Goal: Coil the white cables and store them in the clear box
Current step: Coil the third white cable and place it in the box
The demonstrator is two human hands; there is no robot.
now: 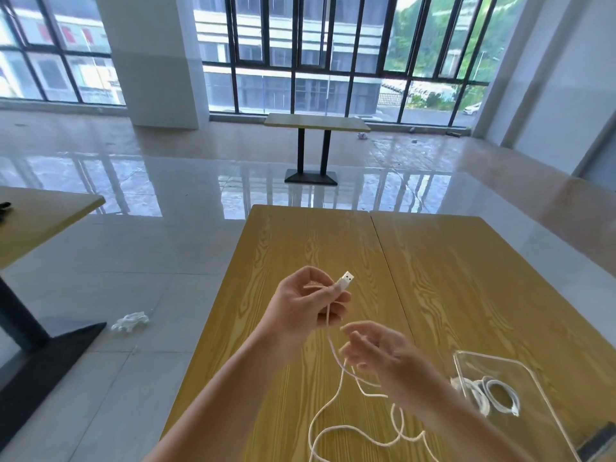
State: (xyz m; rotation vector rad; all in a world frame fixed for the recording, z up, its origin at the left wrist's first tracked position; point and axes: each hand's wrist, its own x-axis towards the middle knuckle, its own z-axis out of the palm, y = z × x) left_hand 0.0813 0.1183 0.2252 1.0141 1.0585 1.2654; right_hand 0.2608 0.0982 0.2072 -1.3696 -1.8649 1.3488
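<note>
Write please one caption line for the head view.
Left hand pinches white cable near its USB plug; coiled cable already in clear box.

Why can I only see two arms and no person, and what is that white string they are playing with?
The camera sits on the person's head and looks down, so you see only their own arms. The left hand pinches a thin white charging cable just below its silver plug. The right hand is open, with the cable passing by its fingers. The rest of the cable lies loose on the yellow wooden table. At the right stands a clear plastic box with another white cable already coiled inside.
</note>
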